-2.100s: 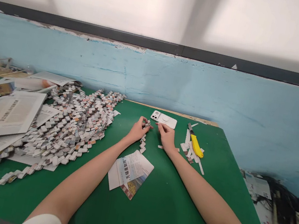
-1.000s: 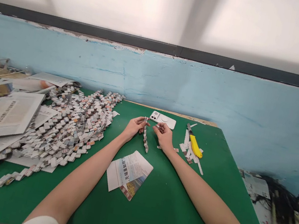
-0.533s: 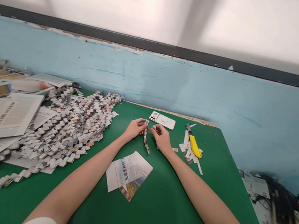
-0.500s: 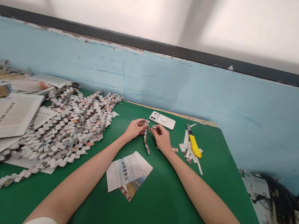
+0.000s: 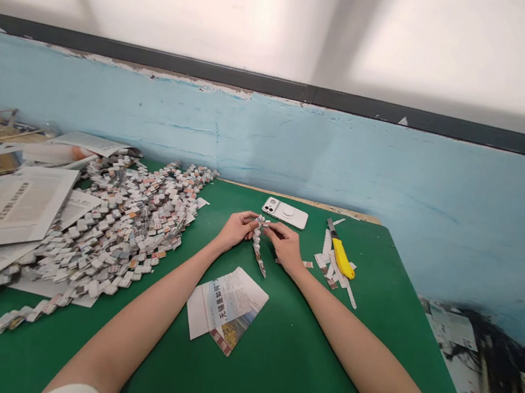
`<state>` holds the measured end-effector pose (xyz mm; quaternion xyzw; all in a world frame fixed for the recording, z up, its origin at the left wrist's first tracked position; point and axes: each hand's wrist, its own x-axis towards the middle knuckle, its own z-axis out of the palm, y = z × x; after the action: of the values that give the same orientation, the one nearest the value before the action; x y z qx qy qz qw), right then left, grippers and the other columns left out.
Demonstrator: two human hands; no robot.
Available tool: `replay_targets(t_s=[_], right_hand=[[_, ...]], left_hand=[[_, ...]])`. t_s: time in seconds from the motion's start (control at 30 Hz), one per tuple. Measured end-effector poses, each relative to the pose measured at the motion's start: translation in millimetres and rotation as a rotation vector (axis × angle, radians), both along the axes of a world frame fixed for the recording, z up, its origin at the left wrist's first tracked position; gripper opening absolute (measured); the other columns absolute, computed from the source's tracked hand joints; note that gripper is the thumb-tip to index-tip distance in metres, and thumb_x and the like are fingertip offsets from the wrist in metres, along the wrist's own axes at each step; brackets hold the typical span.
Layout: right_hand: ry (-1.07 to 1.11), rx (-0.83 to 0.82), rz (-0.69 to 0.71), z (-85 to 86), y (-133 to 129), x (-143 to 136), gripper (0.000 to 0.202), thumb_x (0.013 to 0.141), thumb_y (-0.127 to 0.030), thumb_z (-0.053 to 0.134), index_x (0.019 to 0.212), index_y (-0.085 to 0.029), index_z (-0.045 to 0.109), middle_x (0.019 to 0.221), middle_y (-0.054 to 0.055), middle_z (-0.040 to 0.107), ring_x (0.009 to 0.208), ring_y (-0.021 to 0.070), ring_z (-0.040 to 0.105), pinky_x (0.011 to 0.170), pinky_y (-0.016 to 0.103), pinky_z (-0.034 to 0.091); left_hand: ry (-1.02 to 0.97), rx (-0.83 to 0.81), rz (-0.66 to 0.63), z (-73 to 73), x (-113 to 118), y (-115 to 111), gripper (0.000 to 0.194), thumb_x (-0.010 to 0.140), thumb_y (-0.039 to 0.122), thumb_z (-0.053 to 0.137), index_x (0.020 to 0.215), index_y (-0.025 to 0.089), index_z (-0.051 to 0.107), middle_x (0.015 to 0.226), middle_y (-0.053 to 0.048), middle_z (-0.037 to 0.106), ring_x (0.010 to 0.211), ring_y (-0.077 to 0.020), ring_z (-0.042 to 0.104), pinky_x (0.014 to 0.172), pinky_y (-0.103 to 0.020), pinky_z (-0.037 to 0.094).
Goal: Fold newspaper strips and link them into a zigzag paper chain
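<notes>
Both arms [image 5: 160,314] reaching forward, angled in, left hand [image 5: 237,229] and right hand [image 5: 287,246] pretty much meeting, fingertips [image 5: 278,228] pinched on each.

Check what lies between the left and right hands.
In the head view, a chain of folded paper lies between the left hand and the right hand, its upper end pinched by the left. A small paper piece shows there too.

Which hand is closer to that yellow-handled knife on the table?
The right. The right hand is just left of the yellow-handled knife, at the folded paper chain; the left hand is farther left, on the chain's other side.
</notes>
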<state>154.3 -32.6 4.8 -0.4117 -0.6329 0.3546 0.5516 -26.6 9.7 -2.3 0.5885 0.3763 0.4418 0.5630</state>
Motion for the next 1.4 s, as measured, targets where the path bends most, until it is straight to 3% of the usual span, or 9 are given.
replay_targets(t_s=[0.2, 0.47, 0.83, 1.07, 1.4], right_hand=[[-0.02, -0.069, -0.029, -0.1, -2, -1, 0.027, 0.088, -0.047, 0.067, 0.092, -0.021, 0.077, 0.083, 0.005, 0.073, 0.075, 0.0223, 0.065, 0.07, 0.033, 0.052], [-0.071, 0.031, -0.026, 6.8, -5, 1, 0.025, 0.095, -0.041, 0.059, 0.092, -0.021, 0.073, 0.085, 0.006, 0.07, 0.076, 0.0218, 0.063, 0.071, 0.033, 0.05], [-0.107, 0.063, -0.028, 3.9, -4, 2, 0.026, 0.097, -0.041, 0.055, 0.089, -0.022, 0.07, 0.082, 0.005, 0.068, 0.078, 0.0224, 0.063, 0.074, 0.034, 0.05], [-0.108, 0.043, -0.026, 2.3, -3, 2, 0.026, 0.097, -0.042, 0.054, 0.09, -0.022, 0.069, 0.085, 0.006, 0.07, 0.079, 0.0229, 0.064, 0.075, 0.034, 0.051], [-0.138, 0.027, -0.007, 6.6, -6, 4, 0.029, 0.1, -0.044, 0.049, 0.09, -0.022, 0.065, 0.083, 0.004, 0.067, 0.077, 0.0216, 0.061, 0.074, 0.032, 0.048]], left_hand=[[0.029, 0.003, -0.012, -0.9, 2, -2, 0.054, 0.077, 0.057, 0.077, 0.106, 0.012, 0.068, 0.064, -0.001, 0.065, 0.046, -0.0083, 0.045, 0.046, -0.022, 0.032], [0.031, -0.003, -0.01, 0.2, 3, -2, 0.053, 0.077, 0.056, 0.076, 0.106, 0.013, 0.068, 0.067, -0.002, 0.067, 0.046, -0.0079, 0.042, 0.046, -0.022, 0.029], [0.036, -0.001, -0.023, -1.3, 3, -2, 0.051, 0.08, 0.057, 0.074, 0.106, 0.014, 0.066, 0.067, -0.001, 0.066, 0.046, -0.0082, 0.042, 0.047, -0.022, 0.028], [0.074, 0.005, 0.01, 7.0, 3, -8, 0.053, 0.078, 0.057, 0.075, 0.109, 0.014, 0.066, 0.08, -0.006, 0.074, 0.058, -0.0132, 0.058, 0.053, -0.023, 0.038], [0.099, 0.004, 0.023, 17.7, 2, -15, 0.052, 0.076, 0.058, 0.078, 0.101, 0.014, 0.067, 0.072, -0.006, 0.074, 0.06, -0.0164, 0.063, 0.059, -0.025, 0.044]])
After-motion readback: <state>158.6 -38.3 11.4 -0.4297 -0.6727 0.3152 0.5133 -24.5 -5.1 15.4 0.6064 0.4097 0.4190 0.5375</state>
